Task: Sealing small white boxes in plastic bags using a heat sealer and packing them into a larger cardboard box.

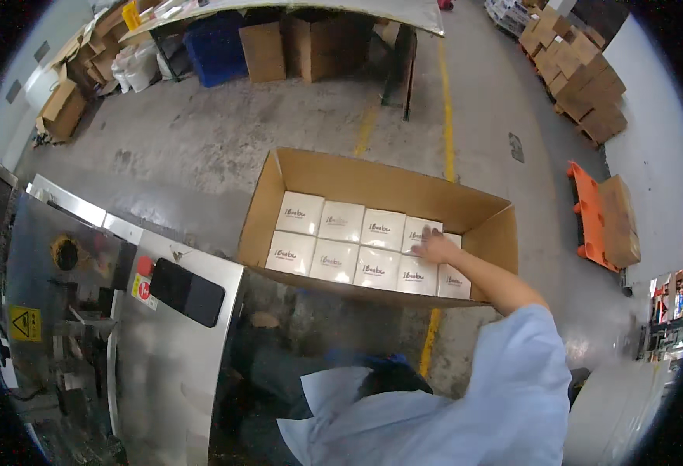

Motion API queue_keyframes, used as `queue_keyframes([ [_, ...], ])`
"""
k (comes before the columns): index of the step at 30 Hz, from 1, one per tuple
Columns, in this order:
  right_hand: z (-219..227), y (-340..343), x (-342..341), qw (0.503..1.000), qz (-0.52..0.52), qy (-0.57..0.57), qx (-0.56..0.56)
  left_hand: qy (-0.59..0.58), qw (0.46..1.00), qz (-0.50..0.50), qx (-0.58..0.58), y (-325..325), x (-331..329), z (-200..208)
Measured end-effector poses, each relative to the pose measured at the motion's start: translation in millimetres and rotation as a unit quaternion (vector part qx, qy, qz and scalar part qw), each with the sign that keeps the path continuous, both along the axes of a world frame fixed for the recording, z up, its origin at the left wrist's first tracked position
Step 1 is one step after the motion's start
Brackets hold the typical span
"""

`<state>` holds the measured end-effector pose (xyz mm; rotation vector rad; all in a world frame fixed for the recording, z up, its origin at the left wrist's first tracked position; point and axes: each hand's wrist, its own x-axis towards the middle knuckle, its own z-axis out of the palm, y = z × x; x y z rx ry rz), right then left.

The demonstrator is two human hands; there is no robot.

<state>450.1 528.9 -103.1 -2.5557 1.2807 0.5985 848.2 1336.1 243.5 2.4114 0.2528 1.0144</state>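
Note:
A large open cardboard carton [388, 180] stands in front of me. Inside it, small white boxes [340, 222] with dark lettering on top sit side by side in two rows. My right hand [437, 248] reaches in from the right, over the right end of the rows. Its fingers look apart and lie on or just above the tops of the white boxes, partly covering the far-row box [417, 225] and the one at the end. My left hand is out of the picture.
At the left, a metal machine bench [167, 357] carries a black phone [186, 292] and a red button [145, 266]. A table [341, 6] with cartons under it stands ahead. Stacked cartons [578, 74] and an orange cart [588, 216] with a carton are along the right.

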Motion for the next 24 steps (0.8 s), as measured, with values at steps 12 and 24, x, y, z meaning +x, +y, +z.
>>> queue_keyframes([
  [12,76,24,114,0.980,-0.113,0.019,0.165,0.076,0.978,0.138,0.139,269,-116,-56],
  [24,93,19,183,0.971,0.111,0.160,0.135,0.209,0.960,0.142,0.123,295,-119,-91],
])
